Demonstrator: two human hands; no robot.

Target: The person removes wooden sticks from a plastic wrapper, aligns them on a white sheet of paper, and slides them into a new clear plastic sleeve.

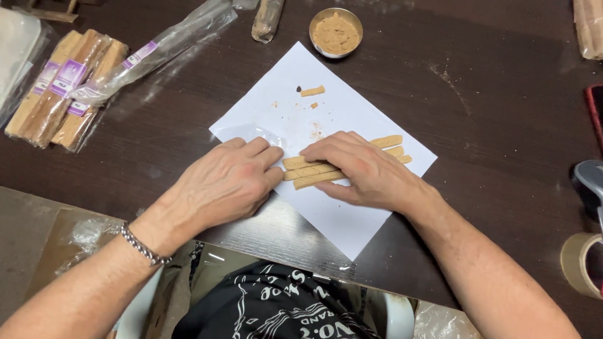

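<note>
My left hand (229,179) lies flat with its fingers pressed together, their tips butting the left ends of the tan sticks (308,171) at the middle of the frame. My right hand (361,166) lies palm down over the sticks, fingers together, pinning them to the white paper (342,220) on the dark worktop (502,100); neither hand pinches anything. I count three sticks side by side, though my right hand may hide more. They look light, dry and stiff, probably crumbly, judging by the crumbs and two small broken bits (312,91) higher on the paper, so I would take them gently along their length or by both ends, not bend them. One small metal bowl of tan powder (336,32) stands at the top, and about three wrapped packs of sticks (59,88) lie at upper left.
</note>
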